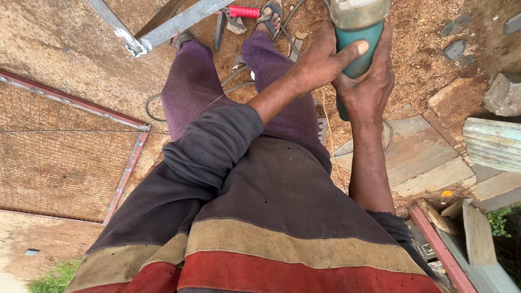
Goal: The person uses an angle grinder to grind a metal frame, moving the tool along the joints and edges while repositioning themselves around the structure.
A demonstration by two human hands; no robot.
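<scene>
Both of my hands grip a teal power grinder [362, 33] with a grey head, held above my knees. My left hand [320, 61] wraps the body from the left, its thumb laid across the teal casing. From below and to the right, my right hand [370, 89] clasps the same tool. The grinder's disc is cut off by the top edge. My legs in purple trousers [190, 87] stretch away over sandy ground, with sandalled feet near the top.
A red-framed wire mesh panel [65, 157] lies on the left. Grey steel bars [179, 21] and a red-handled tool [244, 11] lie by my feet. A cable [154, 111] curls on the dirt. Stone slabs [418, 152], rocks [502, 95] and wood scraps [477, 233] sit right.
</scene>
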